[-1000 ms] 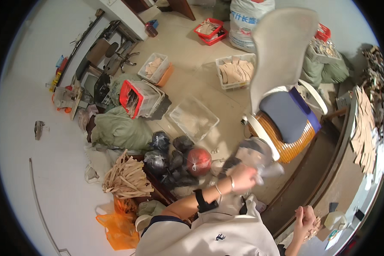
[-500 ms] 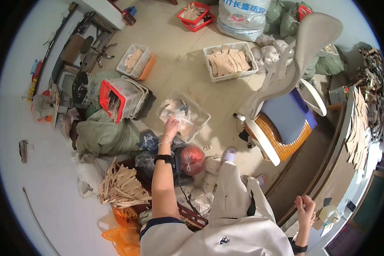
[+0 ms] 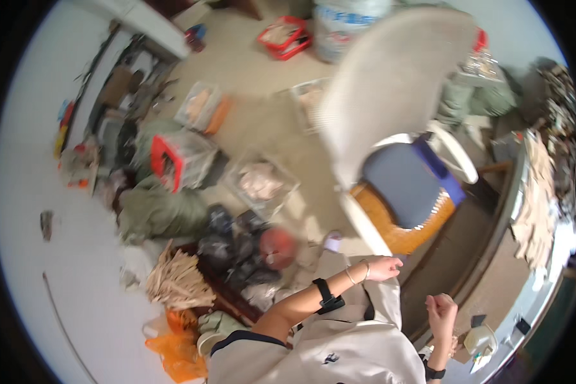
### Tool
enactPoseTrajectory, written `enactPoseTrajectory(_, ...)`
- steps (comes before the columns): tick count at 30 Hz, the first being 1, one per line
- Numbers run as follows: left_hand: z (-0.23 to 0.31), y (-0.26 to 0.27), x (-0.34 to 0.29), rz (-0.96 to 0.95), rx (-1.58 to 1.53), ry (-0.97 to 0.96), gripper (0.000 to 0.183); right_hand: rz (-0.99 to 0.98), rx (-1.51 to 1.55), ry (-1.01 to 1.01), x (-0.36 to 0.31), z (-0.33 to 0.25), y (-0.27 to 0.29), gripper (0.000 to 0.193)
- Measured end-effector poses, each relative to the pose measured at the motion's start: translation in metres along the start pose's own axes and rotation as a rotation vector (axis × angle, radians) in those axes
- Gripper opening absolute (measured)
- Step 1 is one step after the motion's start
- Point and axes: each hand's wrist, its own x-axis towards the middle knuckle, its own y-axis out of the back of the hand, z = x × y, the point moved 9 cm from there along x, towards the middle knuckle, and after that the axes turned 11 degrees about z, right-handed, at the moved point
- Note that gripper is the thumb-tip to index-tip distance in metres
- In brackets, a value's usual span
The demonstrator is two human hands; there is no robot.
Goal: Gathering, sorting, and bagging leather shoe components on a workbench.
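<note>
So from where I'm standing, the left hand (image 3: 384,269) is up by the tip of the white armrest (image 3: 368,225) on the tall-backed chair (image 3: 390,83). Fingers look curled, but it's blurry and I honestly can't tell if they're pinching anything or even touching the chair. Right hand (image 3: 441,313) hangs just off the workbench (image 3: 493,275), near a clear tub (image 3: 480,340), fingers loosely bent, nothing visible in it, can't tell if the tips meet.

The pale tan bundle (image 3: 261,180), plastic-bagged by the look of it, sits inside the clear plastic bin (image 3: 281,197) on the floor, well apart from both hands. My guess is it's light, floppy and a bit slippery, so I'd grab a gathered fistful of plastic. The chair's probably stiff and much heavier; I'd hold that by the armrest.
</note>
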Motion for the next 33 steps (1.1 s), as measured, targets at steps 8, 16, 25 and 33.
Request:
enactPoseTrajectory(8,0.108,-0.035,0.154,0.156,0.522,-0.159,0.041,0.206,-0.154,-0.023,0.058,0.119,0.144,0.020)
enactPoseTrajectory(16,0.208,-0.045,0.254,0.134,0.560,-0.205,0.037,0.334,-0.119,-0.274,0.100,0.217,0.244,0.019)
enactPoseTrajectory(25,0.260,-0.042,0.367,-0.072,0.487,-0.025,0.038,0.181,-0.014,-0.196,0.231,0.256,0.243,0.020)
enactPoseTrajectory(33,0.338,-0.035,0.563,-0.108,0.572,-0.220,0.033,0.181,0.048,-0.545,0.343,0.313,0.277,0.020)
